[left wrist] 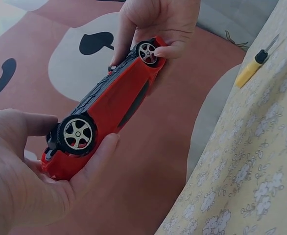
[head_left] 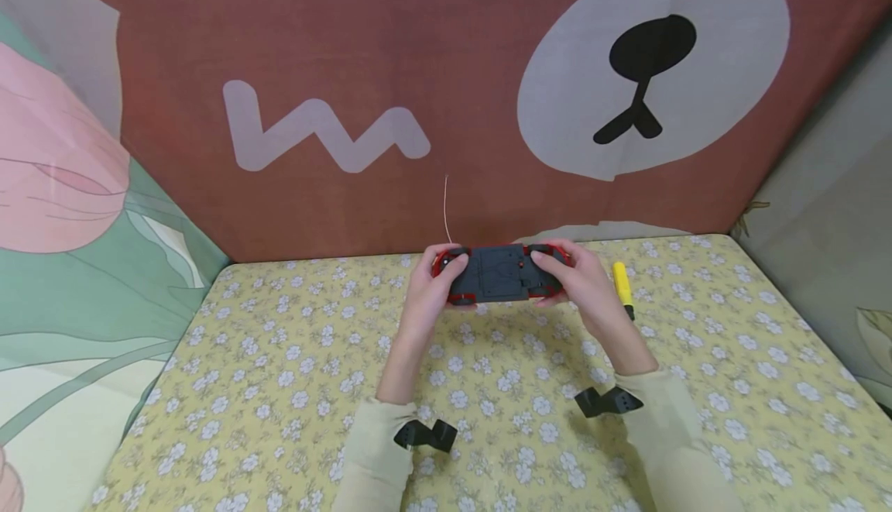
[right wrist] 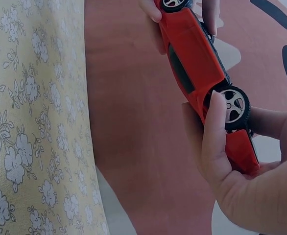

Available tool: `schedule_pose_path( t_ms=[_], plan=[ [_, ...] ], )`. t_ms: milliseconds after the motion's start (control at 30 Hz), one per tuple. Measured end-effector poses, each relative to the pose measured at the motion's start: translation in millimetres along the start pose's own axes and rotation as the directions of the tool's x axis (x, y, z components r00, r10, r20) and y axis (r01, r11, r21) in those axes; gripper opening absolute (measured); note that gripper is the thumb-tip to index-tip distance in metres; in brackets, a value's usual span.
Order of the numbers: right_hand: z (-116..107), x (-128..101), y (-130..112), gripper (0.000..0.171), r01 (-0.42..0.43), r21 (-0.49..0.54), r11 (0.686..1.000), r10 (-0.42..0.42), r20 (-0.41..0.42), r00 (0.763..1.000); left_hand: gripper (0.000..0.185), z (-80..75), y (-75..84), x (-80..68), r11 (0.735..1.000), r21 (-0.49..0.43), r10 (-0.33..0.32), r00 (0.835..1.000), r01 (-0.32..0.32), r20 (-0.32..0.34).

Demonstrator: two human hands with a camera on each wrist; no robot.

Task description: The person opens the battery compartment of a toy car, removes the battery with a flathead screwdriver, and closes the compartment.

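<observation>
A red toy car (head_left: 499, 273) with a dark grey underside is held above the table, underside toward me. My left hand (head_left: 433, 283) grips one end, fingers curled round the body beside a black wheel with a silver hub (left wrist: 78, 133). My right hand (head_left: 573, 278) grips the other end the same way, a fingertip lying by its wheel (right wrist: 233, 105). In the wrist views the red car body (left wrist: 119, 100) (right wrist: 194, 58) runs between the two hands. A thin wire (head_left: 447, 210) rises from the car's left end.
A yellow-handled screwdriver (head_left: 623, 287) (left wrist: 253, 65) lies on the yellow flowered tablecloth (head_left: 293, 372) just right of my right hand. A brown bear-face cloth (head_left: 418, 109) hangs behind the table. The table's edges drop off left and right.
</observation>
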State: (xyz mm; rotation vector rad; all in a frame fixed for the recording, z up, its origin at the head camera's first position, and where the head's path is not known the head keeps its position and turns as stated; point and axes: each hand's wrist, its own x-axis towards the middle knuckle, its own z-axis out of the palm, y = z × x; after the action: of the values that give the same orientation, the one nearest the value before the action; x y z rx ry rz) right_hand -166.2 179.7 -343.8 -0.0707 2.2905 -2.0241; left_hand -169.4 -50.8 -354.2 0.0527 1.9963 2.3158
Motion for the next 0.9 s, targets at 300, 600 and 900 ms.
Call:
schedule_pose_path(
  t_ms=[300, 600, 900],
  plan=[
    [-4.4, 0.9, 0.3, 0.050, -0.013, -0.017, 1.000, 0.013, 0.029, 0.999, 0.038, 1.7, -3.9, -0.3, 0.998, 0.063, 0.006, 1.000, -0.007, 0.017],
    [-6.8, 0.5, -1.3, 0.050, -0.018, -0.047, 0.999, 0.020, 0.061, 0.998, 0.035, 4.9, -8.0, -1.5, 0.994, 0.097, 0.042, 0.999, -0.040, -0.018],
    [-11.3, -6.4, -10.3, 0.057, 0.002, -0.150, 0.989, -0.001, 0.008, 1.000, 0.037, 6.1, -11.1, 0.0, 0.993, 0.083, 0.088, 0.992, -0.080, -0.093]
  ],
)
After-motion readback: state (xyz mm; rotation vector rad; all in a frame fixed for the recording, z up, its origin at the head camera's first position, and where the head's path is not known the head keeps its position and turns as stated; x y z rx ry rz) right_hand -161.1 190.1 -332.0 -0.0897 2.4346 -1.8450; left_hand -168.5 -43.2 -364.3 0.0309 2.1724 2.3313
